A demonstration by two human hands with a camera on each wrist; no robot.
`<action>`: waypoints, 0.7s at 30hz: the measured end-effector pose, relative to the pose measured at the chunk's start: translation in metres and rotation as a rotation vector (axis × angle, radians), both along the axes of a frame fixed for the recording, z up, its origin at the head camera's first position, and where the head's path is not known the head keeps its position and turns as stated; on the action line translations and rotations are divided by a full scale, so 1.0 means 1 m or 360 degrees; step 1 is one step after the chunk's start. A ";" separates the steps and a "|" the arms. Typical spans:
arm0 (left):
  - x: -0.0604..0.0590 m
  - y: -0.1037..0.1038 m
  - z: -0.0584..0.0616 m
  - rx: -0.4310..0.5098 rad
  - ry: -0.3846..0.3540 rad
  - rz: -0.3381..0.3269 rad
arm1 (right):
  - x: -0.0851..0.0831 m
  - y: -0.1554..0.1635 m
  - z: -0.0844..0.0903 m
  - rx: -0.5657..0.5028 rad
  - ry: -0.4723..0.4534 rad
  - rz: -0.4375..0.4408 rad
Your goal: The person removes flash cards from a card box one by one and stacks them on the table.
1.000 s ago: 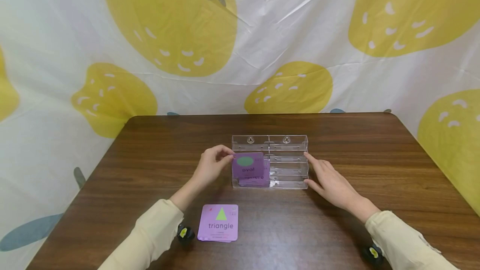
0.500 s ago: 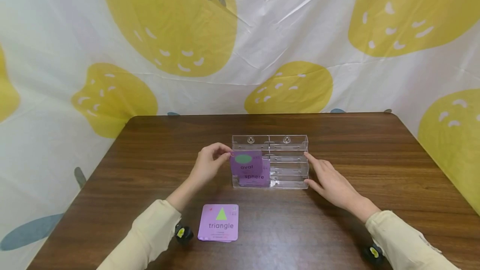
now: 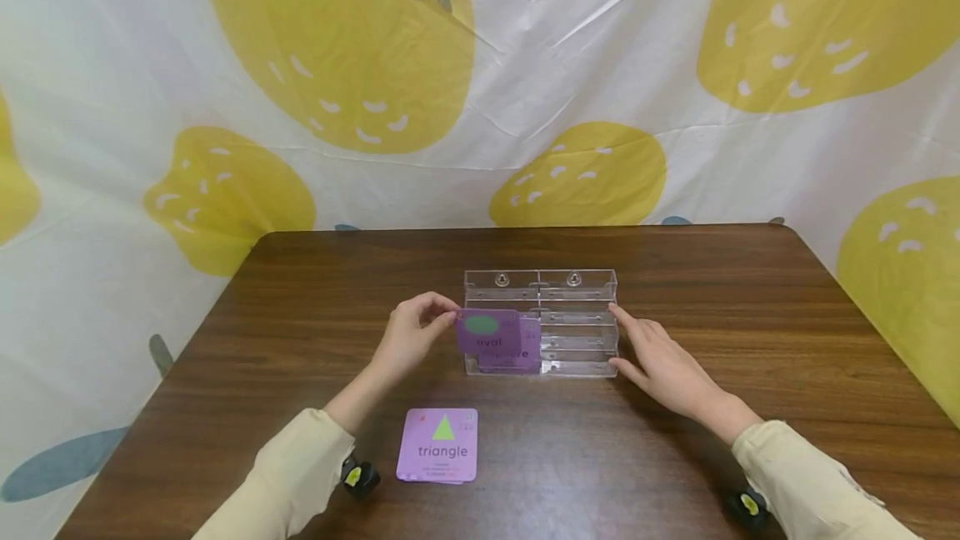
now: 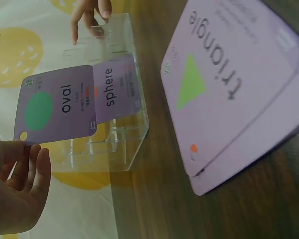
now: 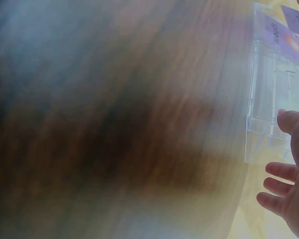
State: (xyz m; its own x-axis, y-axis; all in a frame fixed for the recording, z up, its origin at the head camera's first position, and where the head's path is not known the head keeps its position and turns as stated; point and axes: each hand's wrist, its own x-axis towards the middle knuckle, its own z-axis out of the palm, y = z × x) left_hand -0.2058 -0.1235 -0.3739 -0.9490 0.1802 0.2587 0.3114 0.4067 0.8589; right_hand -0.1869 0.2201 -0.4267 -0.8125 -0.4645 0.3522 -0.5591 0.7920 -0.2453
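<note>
My left hand (image 3: 408, 330) pinches the corner of a purple flashcard (image 4: 57, 102) reading "oval", with a green ellipse on it. The card is held up in front of a clear plastic tiered card rack (image 3: 577, 369), overlapping its left side in the head view. Behind it, a purple "sphere" card (image 4: 117, 92) stands in the rack's lowest left slot. At the rack's right side, my right hand (image 3: 663, 361) touches the edge with thumb and fingertips, its fingers extended. A small stack of purple cards (image 3: 438, 465) lies nearer to me, a green-triangle "triangle" card on top.
The rack stands on a brown wooden table (image 3: 712, 282) and has two columns of stepped slots; the right column shows no cards. A white cloth with yellow lemon prints (image 3: 577, 177) hangs behind the table's far edge.
The left hand has shifted slightly left with the oval card, which rose a little and then came down again. The right hand, rack and card stack stay in place.
</note>
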 end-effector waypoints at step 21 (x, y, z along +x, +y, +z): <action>0.025 -0.021 -0.010 -0.0074 -0.0063 0.0092 | 0.001 0.000 0.001 0.0002 -0.0041 -0.0016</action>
